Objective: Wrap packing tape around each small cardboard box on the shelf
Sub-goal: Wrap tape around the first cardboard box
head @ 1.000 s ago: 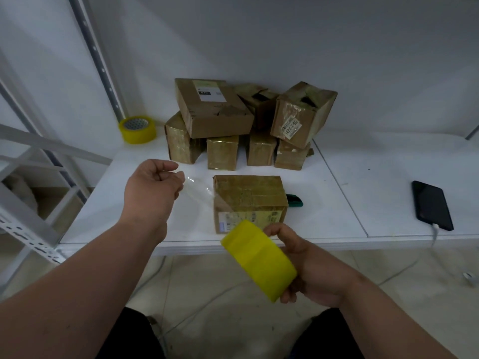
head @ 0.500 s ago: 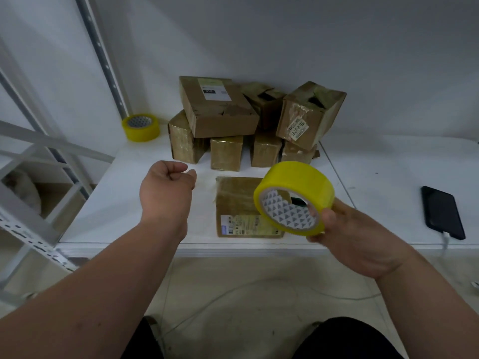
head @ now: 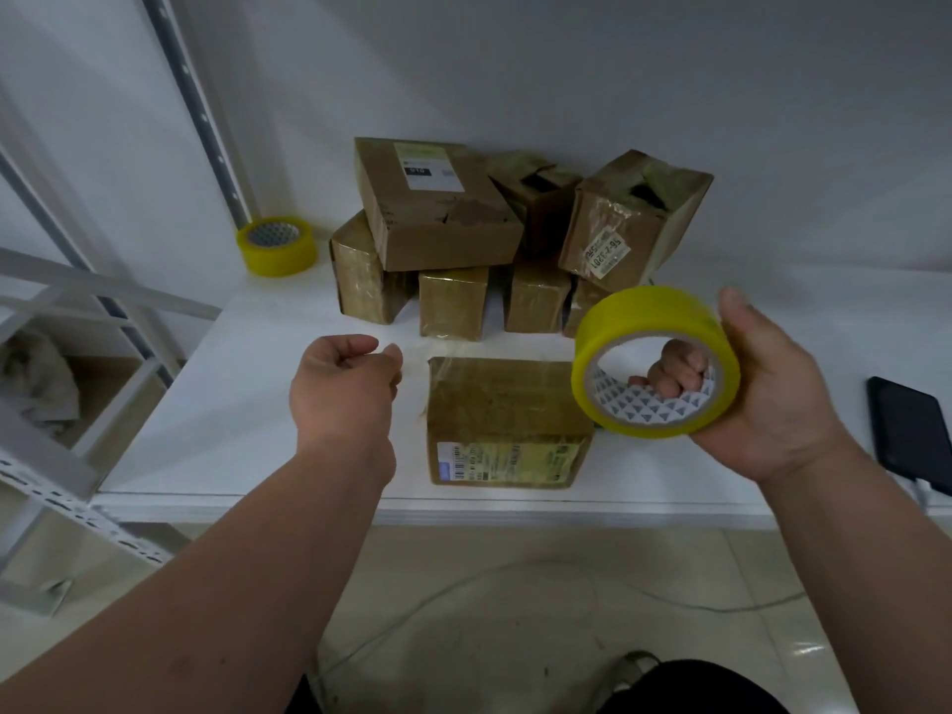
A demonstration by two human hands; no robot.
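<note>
White shelf (head: 247,404) holds boxes; right hand (head: 772,399) grips tape roll (head: 654,360), left hand (head: 342,389) pinched (on film).

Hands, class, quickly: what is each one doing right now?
Left hand: closed, pinching the clear tape end beside the front brown cardboard box.
Right hand: closed, holding the yellow packing tape roll.
</note>
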